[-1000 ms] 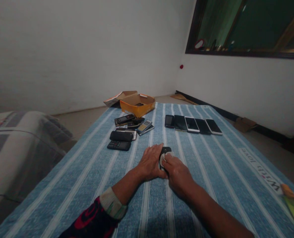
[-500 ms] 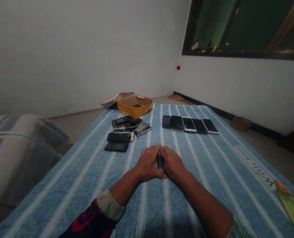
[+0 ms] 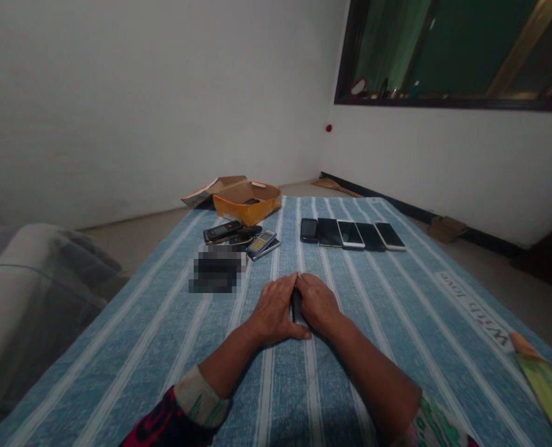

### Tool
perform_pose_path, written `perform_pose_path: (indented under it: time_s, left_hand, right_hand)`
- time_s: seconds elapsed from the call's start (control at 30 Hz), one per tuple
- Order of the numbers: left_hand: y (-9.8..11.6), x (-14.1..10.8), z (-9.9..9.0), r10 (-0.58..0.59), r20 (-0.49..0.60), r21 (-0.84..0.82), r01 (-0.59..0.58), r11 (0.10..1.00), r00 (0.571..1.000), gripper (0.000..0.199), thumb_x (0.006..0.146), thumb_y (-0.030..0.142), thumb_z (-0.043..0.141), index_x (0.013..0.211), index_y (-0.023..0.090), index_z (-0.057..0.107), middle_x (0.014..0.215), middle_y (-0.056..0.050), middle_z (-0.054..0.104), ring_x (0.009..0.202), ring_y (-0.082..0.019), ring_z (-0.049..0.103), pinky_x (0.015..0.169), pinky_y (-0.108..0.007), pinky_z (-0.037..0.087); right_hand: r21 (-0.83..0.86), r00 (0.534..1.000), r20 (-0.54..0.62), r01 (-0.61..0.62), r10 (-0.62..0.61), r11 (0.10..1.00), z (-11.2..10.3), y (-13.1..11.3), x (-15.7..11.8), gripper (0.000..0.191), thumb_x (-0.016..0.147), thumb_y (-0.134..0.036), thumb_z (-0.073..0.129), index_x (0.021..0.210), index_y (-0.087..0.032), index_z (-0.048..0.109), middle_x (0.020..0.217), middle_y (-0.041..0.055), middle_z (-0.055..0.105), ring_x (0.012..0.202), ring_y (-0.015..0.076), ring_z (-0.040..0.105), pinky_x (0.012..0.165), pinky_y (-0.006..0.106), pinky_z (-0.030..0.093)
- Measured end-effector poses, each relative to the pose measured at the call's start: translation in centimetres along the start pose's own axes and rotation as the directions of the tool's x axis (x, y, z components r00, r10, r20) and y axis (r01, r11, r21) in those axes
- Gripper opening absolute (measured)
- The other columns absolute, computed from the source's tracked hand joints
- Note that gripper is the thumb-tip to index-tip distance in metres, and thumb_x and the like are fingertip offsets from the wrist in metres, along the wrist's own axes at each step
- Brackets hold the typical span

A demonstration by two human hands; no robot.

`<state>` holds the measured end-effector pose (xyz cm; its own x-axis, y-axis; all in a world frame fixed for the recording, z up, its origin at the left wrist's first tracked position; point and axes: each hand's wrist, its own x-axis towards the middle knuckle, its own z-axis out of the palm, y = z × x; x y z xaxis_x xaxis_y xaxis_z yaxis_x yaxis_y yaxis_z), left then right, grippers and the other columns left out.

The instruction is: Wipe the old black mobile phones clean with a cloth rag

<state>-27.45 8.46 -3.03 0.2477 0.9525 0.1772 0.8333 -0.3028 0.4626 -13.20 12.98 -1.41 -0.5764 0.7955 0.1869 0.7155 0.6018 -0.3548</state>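
Note:
In front of me, both hands close around a dark mobile phone (image 3: 298, 308), and only a narrow strip of it shows between them. My left hand (image 3: 277, 310) presses along its left side, thumb at the near end. Wrapped over the right side is my right hand (image 3: 318, 302), its fingertips meeting the left ones at the far end. Beyond, to the right, several phones lie in a row, with a white-framed phone (image 3: 351, 234) in the middle. A loose pile to the left includes a silver keypad phone (image 3: 261, 243) and a black phone (image 3: 223, 231).
An open orange cardboard box (image 3: 248, 205) stands behind the pile, with something dark inside. A pixelated patch covers items at the pile's near side. Blue striped cloth (image 3: 173, 323) covers the surface. A yellow-green item (image 3: 541, 379) lies at the right edge.
The view has shifted slightly, so the box and phones sit a little further left. Both hands keep their hold on the phone. Items left of my hands are now pixelated.

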Motion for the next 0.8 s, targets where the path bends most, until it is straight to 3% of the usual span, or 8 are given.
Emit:
perform_pose_path:
  time_s: [0.17,0.37,0.67,0.8]
  left_hand:
    - [0.3,0.0,-0.2,-0.007,0.023,0.007,0.007,1.000,1.000,0.125,0.049,0.056,0.083,0.149,0.013,0.021,0.147,-0.023,0.040,0.137,-0.042,0.035,0.113,-0.059,0.022]
    - [0.4,-0.1,0.0,0.020,-0.025,0.011,-0.020,1.000,0.999,0.115,0.053,0.054,0.081,0.147,0.019,0.025,0.143,-0.019,0.045,0.133,-0.041,0.040,0.111,-0.059,0.026]
    - [0.1,0.0,0.7,0.014,-0.078,0.035,-0.011,0.999,0.997,0.105,0.059,0.051,0.075,0.145,0.012,0.028,0.139,-0.022,0.048,0.131,-0.040,0.043,0.110,-0.057,0.027]
    - [-0.3,0.0,1.1,0.019,-0.105,0.046,-0.014,0.999,0.994,0.105,0.058,0.051,0.075,0.145,0.013,0.028,0.139,-0.021,0.049,0.131,-0.040,0.044,0.110,-0.058,0.027]
  right_hand:
    - [0.000,1.000,0.001,-0.018,0.018,1.000,-0.3,-0.2,-0.7,0.035,0.097,-0.016,0.037,0.126,-0.017,0.056,0.111,0.0080,0.064,0.106,0.0200,0.054,0.094,0.028,0.037]
    - [-0.112,0.990,0.032,-0.132,0.137,0.985,-0.8,-1.0,-1.6,0.037,0.095,-0.015,0.037,0.126,-0.017,0.057,0.113,0.0102,0.061,0.100,0.0228,0.056,0.085,0.031,0.042]
    - [-0.183,0.985,0.057,-0.150,0.163,0.971,-0.4,-2.8,-5.2,0.037,0.094,-0.013,0.040,0.127,-0.012,0.058,0.118,0.0164,0.061,0.104,0.0278,0.057,0.088,0.036,0.044]
    - [-0.152,0.992,0.018,-0.123,0.127,0.981,-0.1,-2.5,-5.0,0.037,0.093,-0.013,0.042,0.126,-0.012,0.058,0.119,0.0171,0.060,0.107,0.0275,0.056,0.091,0.036,0.043]
